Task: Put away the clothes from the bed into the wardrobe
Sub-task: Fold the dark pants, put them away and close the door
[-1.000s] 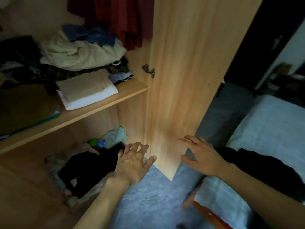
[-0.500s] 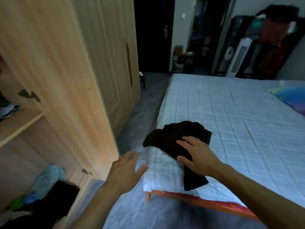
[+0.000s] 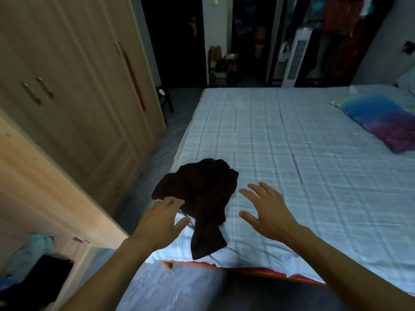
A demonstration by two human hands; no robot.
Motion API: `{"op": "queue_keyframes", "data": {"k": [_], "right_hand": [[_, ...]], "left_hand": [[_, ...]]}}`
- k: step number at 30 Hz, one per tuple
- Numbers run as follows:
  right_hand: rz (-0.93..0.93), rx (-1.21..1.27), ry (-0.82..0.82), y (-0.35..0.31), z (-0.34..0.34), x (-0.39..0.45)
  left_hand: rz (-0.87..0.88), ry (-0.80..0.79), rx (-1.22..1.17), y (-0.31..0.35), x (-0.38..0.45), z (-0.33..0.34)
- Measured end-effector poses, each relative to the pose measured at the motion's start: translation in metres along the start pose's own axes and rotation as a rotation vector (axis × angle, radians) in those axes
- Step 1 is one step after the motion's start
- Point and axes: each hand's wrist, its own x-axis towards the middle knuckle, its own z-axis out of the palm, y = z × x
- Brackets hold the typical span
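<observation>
Two hands out over the near corner of the bed (image 3: 292, 142), and one dark garment (image 3: 199, 194) between them. It lies crumpled on the pale checked sheet right at the bed's left edge, one end trailing toward the foot, close to the strip of red bed frame (image 3: 258, 270) that shows under the sheet. What kind of clothing it is, hard to say: just a black, shapeless bundle in this dim light.

Left hand (image 3: 160, 221) is at the garment's near left edge, fingers bent forward over the cloth. The fingertips merge with the dark fabric, so whether they actually pinch it cannot be told. Right hand (image 3: 267, 214) hovers just beside the garment on its right, fingers spread and straight, holding nothing, apart from the cloth.

Over on the left, the wardrobe (image 3: 67, 86), its far doors closed, and an open door (image 3: 45, 182) swung out toward us. The inside is cut off by the frame's lower left corner: only a bit of light blue cloth (image 3: 33, 248) and a black mass (image 3: 38, 281) beneath it, both blurred. A bright blue-and-purple pillow (image 3: 379, 120) sits at the bed's far right, partly cut off. Beyond, the doorway is too dark to read.
</observation>
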Motion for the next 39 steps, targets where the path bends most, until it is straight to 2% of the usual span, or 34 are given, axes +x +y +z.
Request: {"op": "queue_keyframes", "data": {"k": [8,16,21,26,33,39], "right_hand": [[0.055,0.007,-0.006,0.048,0.006,0.036],[0.19,-0.003,-0.045,0.076,0.003,0.12],[0.247,0.024,-0.041,0.084,0.001,0.174],[0.295,0.079,-0.118,0.099,0.018,0.199],[0.301,0.17,-0.188,0.14,0.038,0.25],[0.206,0.208,-0.301,0.174,0.063,0.298]], "left_hand": [[0.026,-0.039,0.013,0.018,0.076,0.003],[0.141,-0.095,-0.003,0.019,0.206,0.03],[0.133,-0.104,0.008,0.005,0.272,0.038],[0.118,-0.167,-0.062,0.0,0.304,0.05],[0.035,-0.264,-0.13,0.016,0.341,0.075],[-0.144,-0.256,-0.144,0.041,0.359,0.097]]}}
